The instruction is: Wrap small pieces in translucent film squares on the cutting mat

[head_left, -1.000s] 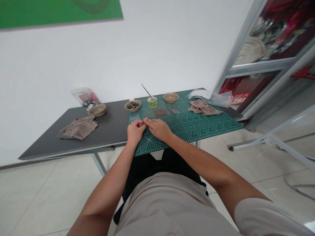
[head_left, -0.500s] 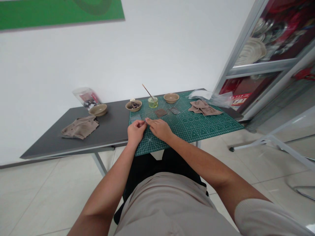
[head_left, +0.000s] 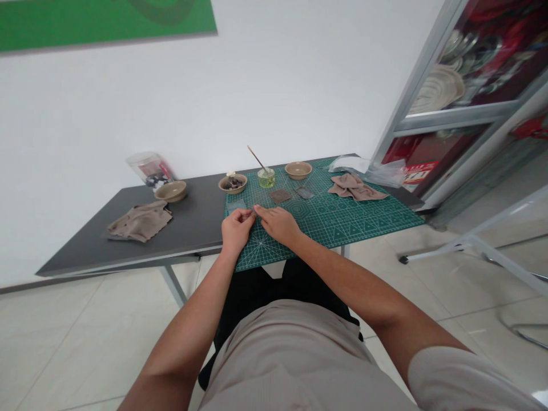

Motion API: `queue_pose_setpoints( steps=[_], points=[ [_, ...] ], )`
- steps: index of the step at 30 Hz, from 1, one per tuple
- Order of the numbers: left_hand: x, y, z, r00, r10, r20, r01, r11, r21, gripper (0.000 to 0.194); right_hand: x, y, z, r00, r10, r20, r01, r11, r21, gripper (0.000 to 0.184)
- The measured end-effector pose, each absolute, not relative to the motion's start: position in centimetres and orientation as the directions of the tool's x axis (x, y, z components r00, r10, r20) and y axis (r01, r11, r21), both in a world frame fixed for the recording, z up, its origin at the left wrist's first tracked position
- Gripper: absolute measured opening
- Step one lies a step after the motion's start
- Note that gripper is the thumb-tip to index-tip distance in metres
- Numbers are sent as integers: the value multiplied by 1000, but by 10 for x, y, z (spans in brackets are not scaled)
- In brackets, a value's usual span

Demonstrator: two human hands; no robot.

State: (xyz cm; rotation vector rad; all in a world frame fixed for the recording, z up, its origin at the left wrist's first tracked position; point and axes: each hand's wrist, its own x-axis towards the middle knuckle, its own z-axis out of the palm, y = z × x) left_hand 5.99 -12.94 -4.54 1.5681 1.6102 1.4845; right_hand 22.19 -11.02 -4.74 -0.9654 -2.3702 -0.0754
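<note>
Over the front left of the green cutting mat [head_left: 329, 225], my left hand [head_left: 236, 228] is closed, thumb and fingers pinched together. Whatever it holds is too small or hidden to name. My right hand [head_left: 280, 224] meets it fingertip to fingertip, its fingers bent inward and also closed on something I cannot make out. Just beyond my left hand lies a grey-blue flat piece [head_left: 236, 205]. Farther off on the mat are a brown square piece [head_left: 280, 196] and a grey rectangular piece [head_left: 304, 192].
Along the back stand a bowl of dark pieces [head_left: 233, 184], a glass jar of yellowish liquid [head_left: 266, 178] with a stick [head_left: 256, 157], and a tan bowl [head_left: 298, 169]. Brown cloths [head_left: 141, 221] lie at both sides. A clear plastic bag [head_left: 385, 173] lies back right; another bowl [head_left: 171, 192] sits left.
</note>
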Motion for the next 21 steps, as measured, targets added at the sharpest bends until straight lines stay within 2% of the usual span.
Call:
queue_pose_setpoints(
  steps=[8,21],
  points=[
    [60,-129,-45,-245,907,342,408,-223,885,20,222,-113,-44,-569,649,505,683,715,-150,45],
    [63,-132,-38,-214,915,342,489,-203,848,17,222,-113,-45,-603,620,501,670,735,-104,45]
  ],
)
